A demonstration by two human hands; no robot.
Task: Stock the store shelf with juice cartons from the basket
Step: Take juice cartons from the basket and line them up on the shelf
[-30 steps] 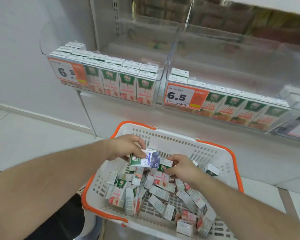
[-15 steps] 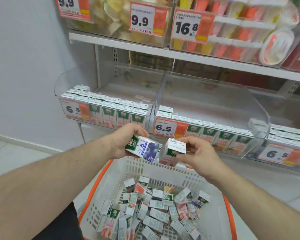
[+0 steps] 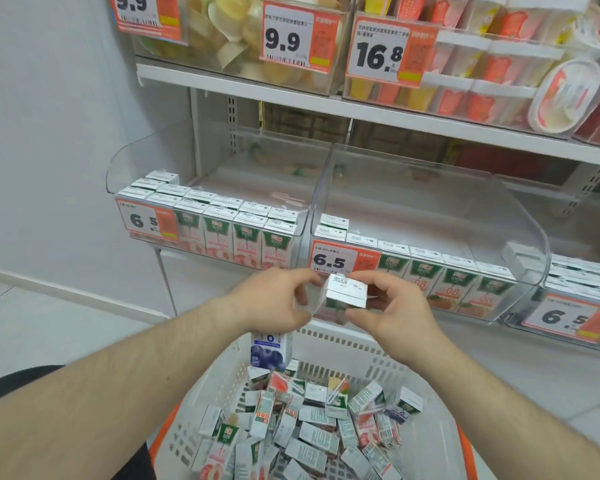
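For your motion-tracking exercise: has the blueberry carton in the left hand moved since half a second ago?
Yes. The blueberry carton has dropped: it was level with the 6.5 price tag, and now hangs below the left hand, down by the basket's far rim.

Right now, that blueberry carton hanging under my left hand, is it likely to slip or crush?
The blueberry carton hangs below the left hand, apparently held only at its top, so it may slip. Its flat, boxy sides suggest it's fairly stiff. It looks small, so probably light.
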